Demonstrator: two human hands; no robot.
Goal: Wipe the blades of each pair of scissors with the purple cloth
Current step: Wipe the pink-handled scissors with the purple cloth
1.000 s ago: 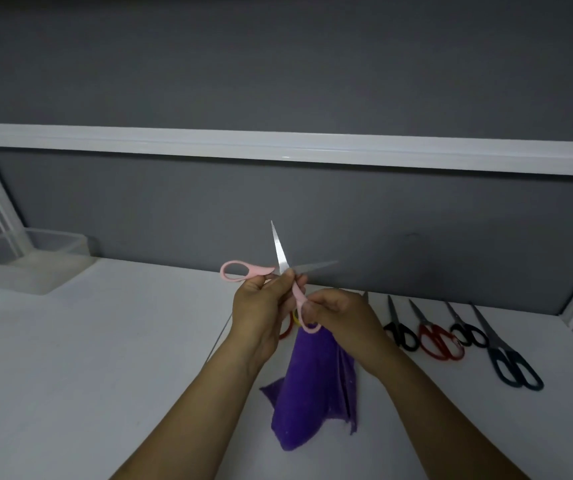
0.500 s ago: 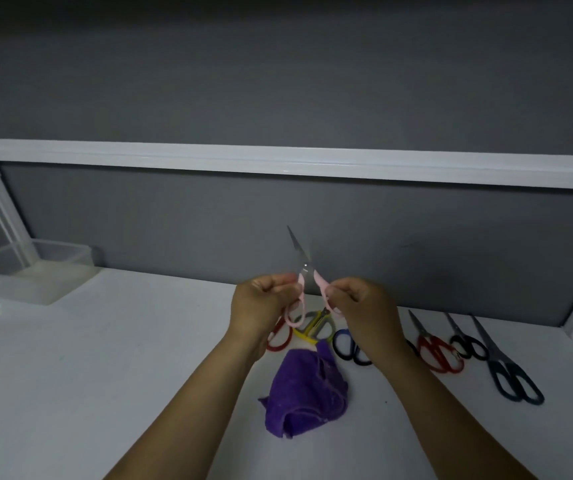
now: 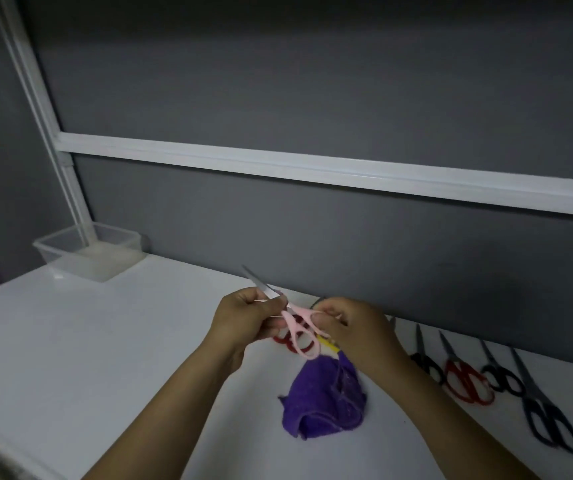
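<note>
Both hands hold the pink-handled scissors (image 3: 299, 326) above the white table (image 3: 105, 341). My left hand (image 3: 247, 317) grips them near the pivot, and the closed blades point up and to the left. My right hand (image 3: 351, 327) pinches one handle loop. The purple cloth (image 3: 323, 396) lies crumpled on the table below the hands, touched by neither. Several more scissors lie in a row along the wall: black (image 3: 428, 363), red (image 3: 465, 381), black (image 3: 501, 377) and a larger dark pair (image 3: 548, 420). Red handles (image 3: 287, 341) and yellow handles (image 3: 326, 342) show behind the hands.
A clear plastic container (image 3: 88, 252) stands at the table's back left corner. A grey partition wall with a white rail (image 3: 312, 164) runs behind the table. The table's left edge is near the frame's bottom left.
The scissor blades went from spread wide to closed. The purple cloth dropped from my right hand onto the table. My view swung to the right and the scissors tilted left.
</note>
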